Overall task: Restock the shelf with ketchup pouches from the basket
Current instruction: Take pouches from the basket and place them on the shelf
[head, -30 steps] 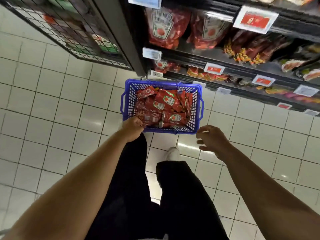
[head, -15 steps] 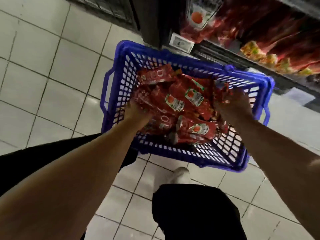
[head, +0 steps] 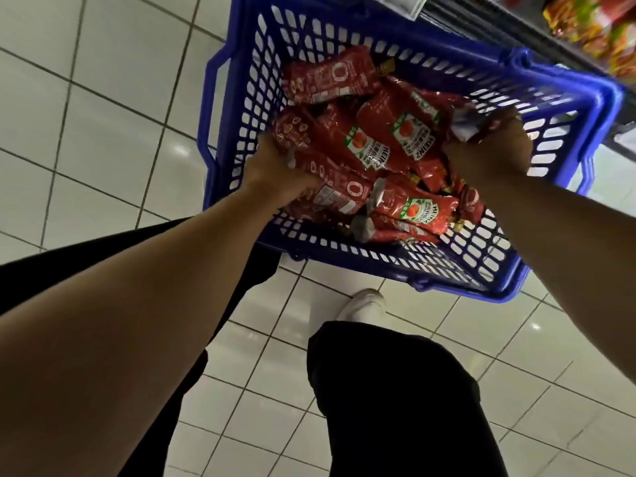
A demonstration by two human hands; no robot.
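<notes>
A blue plastic basket (head: 389, 270) stands on the tiled floor and holds several red ketchup pouches (head: 389, 142). Both my hands are down inside it. My left hand (head: 275, 166) grips the edge of a red pouch (head: 330, 187) on the basket's left side. My right hand (head: 488, 149) is on the right side, its fingers curled round the crinkled top of another pouch (head: 464, 122). A further pouch (head: 409, 208) lies label-up near the front wall. The fingertips of both hands are hidden among the pouches.
The bottom shelf edge (head: 488, 25) with a white price tag (head: 399, 1) runs along the top right, with red and yellow packets (head: 599, 25) on it. My black trouser legs and a white shoe (head: 364, 304) are just in front of the basket on the white floor tiles (head: 103, 98).
I have bent down closer to the basket. Both hands went from above its near rim into the pouches and have closed on them.
</notes>
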